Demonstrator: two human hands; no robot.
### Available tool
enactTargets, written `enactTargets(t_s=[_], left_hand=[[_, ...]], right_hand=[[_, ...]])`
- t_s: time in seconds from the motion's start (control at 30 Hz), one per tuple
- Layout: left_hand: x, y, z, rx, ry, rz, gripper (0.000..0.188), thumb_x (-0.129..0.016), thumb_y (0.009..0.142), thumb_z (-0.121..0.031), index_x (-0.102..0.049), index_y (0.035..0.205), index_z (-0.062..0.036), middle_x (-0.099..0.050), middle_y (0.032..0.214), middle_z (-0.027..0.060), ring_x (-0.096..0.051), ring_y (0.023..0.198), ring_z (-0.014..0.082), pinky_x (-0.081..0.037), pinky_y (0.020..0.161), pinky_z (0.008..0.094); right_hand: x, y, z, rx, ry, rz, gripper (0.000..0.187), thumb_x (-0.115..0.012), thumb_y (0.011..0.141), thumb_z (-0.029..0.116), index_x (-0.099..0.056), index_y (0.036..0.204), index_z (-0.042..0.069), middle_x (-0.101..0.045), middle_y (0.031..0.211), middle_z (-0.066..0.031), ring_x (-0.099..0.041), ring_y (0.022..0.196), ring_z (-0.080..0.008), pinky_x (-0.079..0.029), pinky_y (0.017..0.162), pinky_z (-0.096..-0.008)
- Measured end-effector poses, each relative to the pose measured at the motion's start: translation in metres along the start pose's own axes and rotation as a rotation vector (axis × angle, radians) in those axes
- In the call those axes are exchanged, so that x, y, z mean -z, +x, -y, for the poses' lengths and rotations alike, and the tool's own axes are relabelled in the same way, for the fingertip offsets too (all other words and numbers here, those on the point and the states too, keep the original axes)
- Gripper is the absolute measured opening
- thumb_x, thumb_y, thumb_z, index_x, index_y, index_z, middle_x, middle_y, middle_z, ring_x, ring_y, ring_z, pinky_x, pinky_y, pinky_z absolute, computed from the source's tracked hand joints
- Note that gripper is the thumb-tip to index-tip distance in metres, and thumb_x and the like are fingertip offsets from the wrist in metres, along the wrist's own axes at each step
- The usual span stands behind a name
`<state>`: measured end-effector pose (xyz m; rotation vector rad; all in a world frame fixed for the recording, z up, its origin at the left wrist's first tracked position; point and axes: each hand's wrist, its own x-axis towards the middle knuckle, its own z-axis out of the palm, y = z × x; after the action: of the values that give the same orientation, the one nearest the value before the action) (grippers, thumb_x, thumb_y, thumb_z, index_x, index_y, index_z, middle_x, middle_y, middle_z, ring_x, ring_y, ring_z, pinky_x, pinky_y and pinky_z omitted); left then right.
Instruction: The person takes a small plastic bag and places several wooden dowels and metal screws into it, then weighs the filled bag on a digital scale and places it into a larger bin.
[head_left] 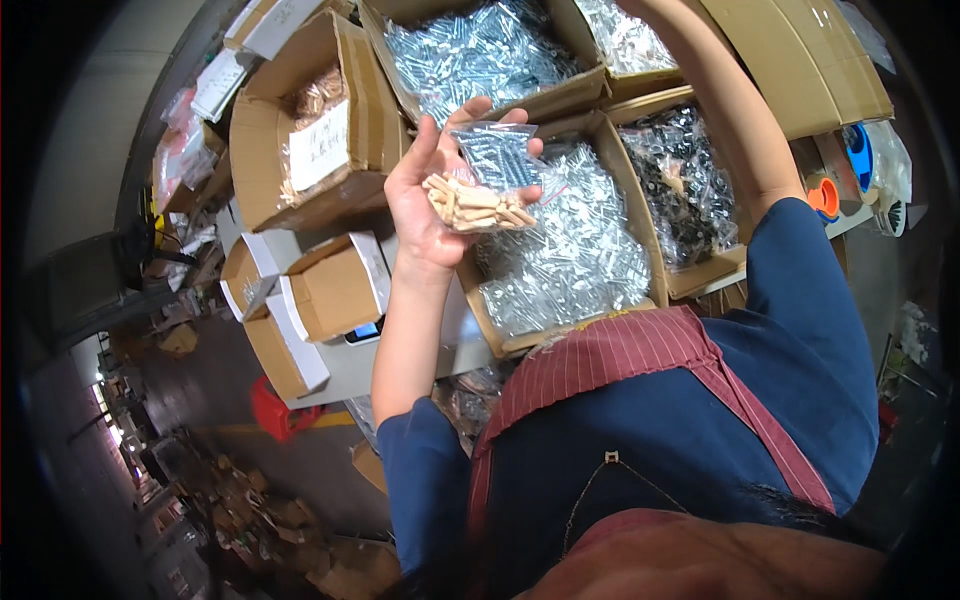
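My left hand (424, 195) is raised palm up over the boxes, fingers partly curled around small packs. In it rest a clear bag of dark screws (496, 158) and, lower on the palm, a bunch of pale wooden dowels (474, 207); whether the dowels have their own bag is hard to tell. Below and behind that hand is a cardboard box filled with clear bags of silvery hardware (580, 250). My right arm (735, 110) stretches up past the top edge, near a box of bagged light-coloured parts (628, 40). The right hand itself is out of the picture.
A box of bagged screws (480, 60) stands at the back, one of black parts (680, 185) at the right. At the left are a box of wooden dowels (318, 98) and small cardboard trays (335, 288). Orange tape (824, 198) lies far right; a red stool (283, 408) stands below left.
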<state>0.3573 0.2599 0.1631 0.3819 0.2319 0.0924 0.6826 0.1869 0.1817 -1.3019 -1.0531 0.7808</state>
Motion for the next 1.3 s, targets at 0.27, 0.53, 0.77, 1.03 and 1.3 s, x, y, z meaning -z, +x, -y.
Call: enactTargets(t_s=[0.27, 0.53, 0.77, 1.03, 1.3], left_hand=[[0.019, -0.047, 0.003, -0.223, -0.161, -0.005, 0.033, -0.054, 0.098, -0.034, -0.062, 0.087, -0.0033, -0.06, 0.105, 0.0164, -0.06, 0.1, 0.0336, -0.052, 0.063, 0.0421], [0.066, -0.19, 0.044, -0.653, -0.283, -0.264, 0.017, -0.061, 0.094, -0.022, -0.054, 0.094, -0.0059, -0.05, 0.106, 0.0075, -0.045, 0.107, 0.0238, -0.046, 0.072, 0.0332], [0.112, -0.329, 0.145, -1.124, -0.474, -0.453, 0.018, -0.051, 0.096, -0.021, -0.054, 0.089, -0.005, -0.055, 0.103, 0.009, -0.051, 0.105, 0.0229, -0.049, 0.074, 0.0345], [0.14, -0.376, 0.255, -1.197, -0.578, -0.522, 0.016, -0.053, 0.095, -0.019, -0.056, 0.095, -0.0042, -0.058, 0.107, 0.0129, -0.053, 0.109, 0.0284, -0.049, 0.083, 0.0412], [0.107, -0.284, 0.262, -1.1, 0.483, -1.139, 0.04, -0.045, 0.099, -0.015, -0.051, 0.13, 0.0095, -0.062, 0.119, 0.0213, -0.062, 0.111, 0.0338, -0.059, 0.08, 0.0394]], right_hand=[[0.103, -0.078, -0.153, -0.768, -1.275, 0.26, 0.038, -0.07, 0.076, 0.027, -0.07, 0.103, 0.0, -0.072, 0.088, -0.0145, -0.067, 0.08, -0.0235, -0.051, 0.076, -0.0386], [0.159, -0.05, -0.227, -0.803, -1.096, 0.55, 0.031, -0.061, 0.086, 0.027, -0.067, 0.099, 0.0, -0.067, 0.085, -0.0054, -0.056, 0.077, -0.0134, -0.047, 0.067, -0.0326], [0.208, -0.057, -0.252, -0.511, -0.833, 0.184, 0.03, -0.057, 0.082, -0.007, -0.061, 0.11, 0.003, -0.059, 0.113, -0.0067, -0.054, 0.103, -0.0182, -0.045, 0.091, -0.0334], [0.216, -0.033, -0.209, -0.755, -0.604, 0.033, 0.029, -0.061, 0.091, 0.023, -0.064, 0.115, 0.008, -0.064, 0.114, -0.0077, -0.062, 0.102, -0.0173, -0.05, 0.089, -0.0313], [0.182, -0.083, -0.187, -0.379, -0.312, -0.174, 0.053, -0.063, 0.094, 0.024, -0.042, 0.138, 0.002, -0.069, 0.113, -0.0162, -0.071, 0.088, -0.0292, -0.06, 0.077, -0.0387]])
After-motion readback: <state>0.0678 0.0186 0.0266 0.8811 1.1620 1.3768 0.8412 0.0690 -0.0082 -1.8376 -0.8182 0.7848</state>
